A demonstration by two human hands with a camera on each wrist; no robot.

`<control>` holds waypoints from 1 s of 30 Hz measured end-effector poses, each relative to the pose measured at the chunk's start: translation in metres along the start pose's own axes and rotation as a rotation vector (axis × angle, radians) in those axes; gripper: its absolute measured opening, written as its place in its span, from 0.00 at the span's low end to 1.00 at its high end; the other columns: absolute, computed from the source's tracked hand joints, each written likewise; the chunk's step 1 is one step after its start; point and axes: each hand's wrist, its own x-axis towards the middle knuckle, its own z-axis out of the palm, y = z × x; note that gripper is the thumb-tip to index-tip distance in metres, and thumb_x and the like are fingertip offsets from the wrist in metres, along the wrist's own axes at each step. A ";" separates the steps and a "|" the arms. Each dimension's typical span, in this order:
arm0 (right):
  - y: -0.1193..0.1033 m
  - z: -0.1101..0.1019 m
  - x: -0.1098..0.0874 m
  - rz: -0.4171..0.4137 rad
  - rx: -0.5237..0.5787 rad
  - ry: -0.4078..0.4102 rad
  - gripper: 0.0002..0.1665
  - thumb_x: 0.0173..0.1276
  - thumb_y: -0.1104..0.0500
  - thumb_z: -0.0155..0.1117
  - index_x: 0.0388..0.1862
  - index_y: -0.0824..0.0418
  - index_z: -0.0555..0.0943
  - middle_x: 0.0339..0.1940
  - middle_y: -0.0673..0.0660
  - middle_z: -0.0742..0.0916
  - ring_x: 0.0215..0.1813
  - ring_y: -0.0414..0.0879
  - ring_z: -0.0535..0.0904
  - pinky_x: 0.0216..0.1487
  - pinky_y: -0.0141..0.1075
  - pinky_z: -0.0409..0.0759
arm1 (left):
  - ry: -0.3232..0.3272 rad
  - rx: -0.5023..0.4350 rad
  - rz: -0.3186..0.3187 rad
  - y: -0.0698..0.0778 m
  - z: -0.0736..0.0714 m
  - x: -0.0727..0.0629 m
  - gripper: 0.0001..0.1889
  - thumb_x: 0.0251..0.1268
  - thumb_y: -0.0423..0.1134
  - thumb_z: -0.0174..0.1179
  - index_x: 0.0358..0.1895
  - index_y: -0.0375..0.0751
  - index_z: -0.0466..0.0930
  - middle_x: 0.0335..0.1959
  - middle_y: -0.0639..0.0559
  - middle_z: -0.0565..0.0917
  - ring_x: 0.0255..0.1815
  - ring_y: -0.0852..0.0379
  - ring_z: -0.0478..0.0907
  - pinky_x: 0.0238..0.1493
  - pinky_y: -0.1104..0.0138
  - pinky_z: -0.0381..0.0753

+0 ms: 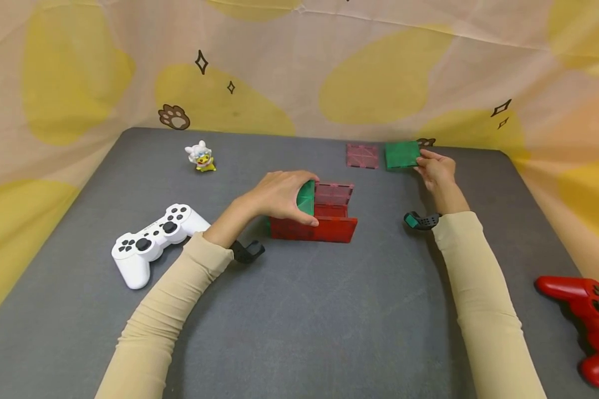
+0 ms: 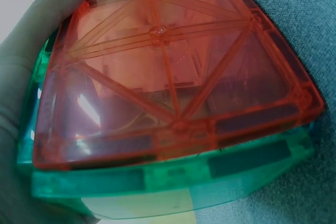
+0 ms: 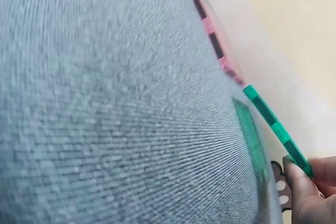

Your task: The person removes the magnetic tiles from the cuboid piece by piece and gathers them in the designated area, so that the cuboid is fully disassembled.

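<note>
gripping the left end of a translucent box, the left hand spreads its thumb along the front and its fingers over the back. the box stands near the middle of the grey tabletop; its front wall is red, a pink panel rises behind, and a green panel shows between thumb and fingers. in the left wrist view, a red panel lies over green-edged ones, the hand along one side.

the right hand, well apart at the far edge, pinches a green tile by its right side between thumb and fingers. the right wrist view shows this tile edge-on and raised, with a green patch on the tabletop just beside it. a pink tile lies to the left of the green one, near the cloth.

to the left are a white controller, near the left sleeve, and a small figurine; at the right, a red controller is partly out of view.
</note>
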 end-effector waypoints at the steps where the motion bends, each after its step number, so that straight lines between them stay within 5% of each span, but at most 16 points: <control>1: 0.000 0.001 0.002 0.000 -0.028 0.007 0.29 0.64 0.73 0.50 0.66 0.65 0.65 0.55 0.56 0.77 0.25 0.35 0.77 0.29 0.22 0.76 | 0.003 0.004 0.000 0.000 -0.002 0.000 0.44 0.37 0.68 0.62 0.62 0.50 0.66 0.51 0.56 0.76 0.38 0.60 0.71 0.34 0.64 0.70; 4: 0.000 0.005 0.008 -0.003 -0.132 0.028 0.29 0.65 0.71 0.50 0.66 0.64 0.64 0.68 0.58 0.68 0.41 0.37 0.79 0.38 0.22 0.77 | 0.009 0.011 -0.004 0.001 -0.005 -0.001 0.43 0.38 0.67 0.63 0.62 0.50 0.66 0.50 0.56 0.76 0.38 0.60 0.71 0.34 0.64 0.71; 9: 0.007 0.007 0.014 -0.022 -0.350 0.065 0.29 0.66 0.70 0.49 0.67 0.63 0.64 0.70 0.62 0.63 0.67 0.48 0.67 0.62 0.35 0.68 | 0.000 0.019 -0.005 0.003 -0.005 -0.003 0.43 0.39 0.66 0.62 0.62 0.50 0.66 0.51 0.55 0.76 0.40 0.59 0.71 0.35 0.64 0.71; 18: 0.008 0.005 0.001 -0.108 -0.666 0.194 0.26 0.65 0.66 0.54 0.63 0.64 0.69 0.65 0.65 0.69 0.69 0.57 0.59 0.64 0.43 0.66 | -0.006 0.021 0.009 0.008 -0.001 -0.004 0.43 0.40 0.66 0.62 0.62 0.48 0.66 0.51 0.55 0.76 0.41 0.60 0.72 0.37 0.64 0.72; 30: 0.010 0.000 -0.007 -0.174 -0.763 0.129 0.27 0.64 0.67 0.50 0.63 0.71 0.66 0.64 0.70 0.67 0.69 0.63 0.53 0.64 0.49 0.64 | 0.008 0.096 0.032 0.015 -0.001 -0.011 0.46 0.42 0.67 0.61 0.66 0.44 0.64 0.60 0.51 0.73 0.55 0.55 0.70 0.51 0.57 0.69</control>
